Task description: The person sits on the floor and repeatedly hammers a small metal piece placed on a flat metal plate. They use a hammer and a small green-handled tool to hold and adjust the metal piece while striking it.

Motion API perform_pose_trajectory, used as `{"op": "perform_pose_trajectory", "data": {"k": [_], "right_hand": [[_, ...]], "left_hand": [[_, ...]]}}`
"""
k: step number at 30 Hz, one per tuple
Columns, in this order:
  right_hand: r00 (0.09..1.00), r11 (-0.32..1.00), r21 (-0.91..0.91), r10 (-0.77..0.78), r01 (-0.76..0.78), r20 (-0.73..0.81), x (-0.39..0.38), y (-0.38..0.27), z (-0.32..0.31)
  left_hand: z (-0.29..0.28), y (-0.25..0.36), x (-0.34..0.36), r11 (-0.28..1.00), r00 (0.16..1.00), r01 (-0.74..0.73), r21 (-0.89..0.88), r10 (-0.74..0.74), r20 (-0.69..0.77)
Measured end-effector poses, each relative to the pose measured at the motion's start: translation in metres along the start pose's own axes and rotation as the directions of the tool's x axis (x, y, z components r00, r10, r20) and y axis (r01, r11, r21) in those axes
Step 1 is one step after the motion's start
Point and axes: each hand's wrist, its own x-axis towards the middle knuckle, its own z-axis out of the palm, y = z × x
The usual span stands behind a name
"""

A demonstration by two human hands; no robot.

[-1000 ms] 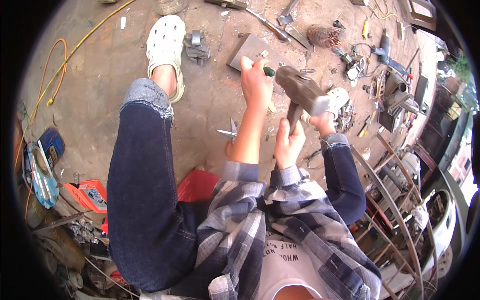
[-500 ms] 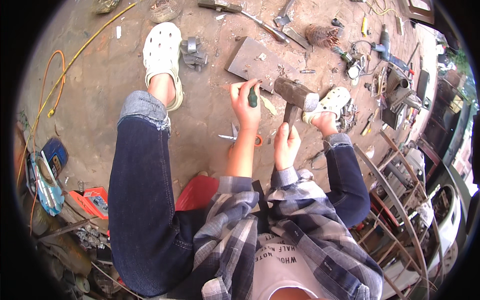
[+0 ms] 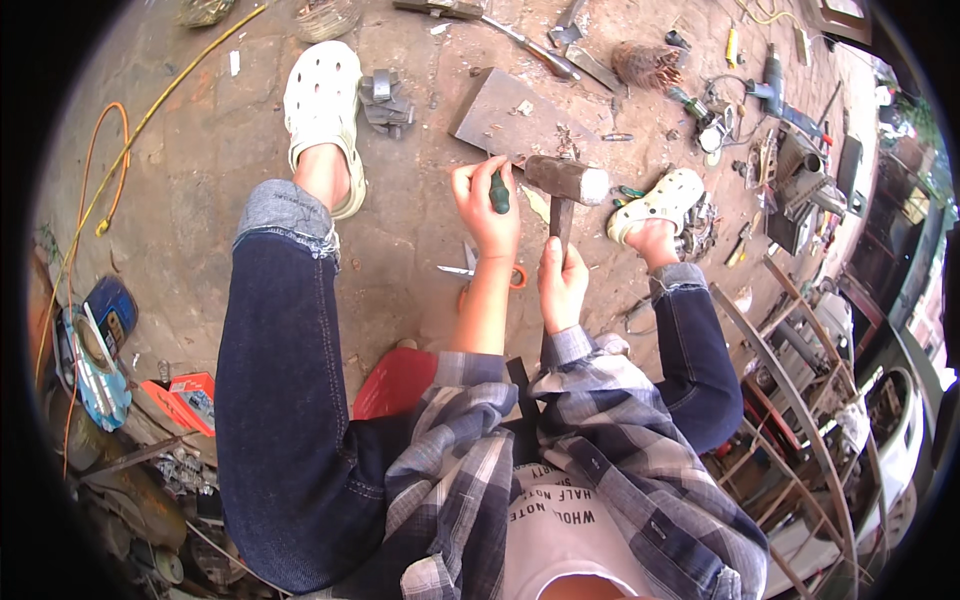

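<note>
My left hand [image 3: 484, 218] is closed on a green-handled tool [image 3: 499, 193], held upright at the near edge of a flat metal plate [image 3: 490, 110] on the ground; its tip is hidden. My right hand [image 3: 562, 288] grips the handle of a heavy hammer [image 3: 568, 180], whose steel head is raised just right of the green handle, in front of the plate. A pale scrap strip [image 3: 535, 207] lies between them. Scissors with orange handles [image 3: 517, 277] lie behind my left forearm. Small bits of debris are scattered on the plate.
My white clogs [image 3: 318, 90] flank the work. Metal blocks [image 3: 388, 115], a long-handled tool [image 3: 540, 50] and a power tool [image 3: 770, 85] lie beyond. A yellow hose [image 3: 165, 85] and red box [image 3: 180, 403] are at left. A metal frame [image 3: 805, 390] stands at right.
My left hand has moved toward me and slightly left with the green-handled tool, its handle now upright. The hammer head has shifted left, closer to that handle.
</note>
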Motion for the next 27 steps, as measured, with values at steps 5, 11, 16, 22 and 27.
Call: {"op": "perform_pose_trajectory", "data": {"k": [5, 11, 16, 22, 27], "right_hand": [[0.996, 0.995, -0.04, -0.093, 0.093, 0.0, 0.005, 0.014, 0.006], [0.998, 0.998, -0.014, -0.055, 0.055, 0.016, 0.007, 0.013, 0.014], [0.998, 0.997, -0.045, -0.059, 0.059, -0.001, 0.008, 0.015, 0.014], [0.999, 0.997, -0.064, -0.046, 0.046, 0.002, 0.01, 0.02, 0.013], [1.0, 0.997, -0.078, -0.023, 0.023, -0.004, 0.011, 0.025, 0.013]], "left_hand": [[-0.004, -0.004, -0.002, 1.0, 1.0, 0.011, 0.029, -0.011, -0.009], [-0.004, 0.003, 0.004, 0.999, 0.998, 0.033, -0.017, -0.032, 0.052], [-0.006, -0.004, 0.001, 1.0, 0.998, 0.019, 0.006, -0.019, 0.06], [-0.005, 0.001, 0.002, 1.0, 0.999, 0.001, -0.003, -0.001, 0.047], [-0.004, -0.002, 0.005, 1.0, 0.998, 0.006, 0.003, -0.006, 0.057]]}}
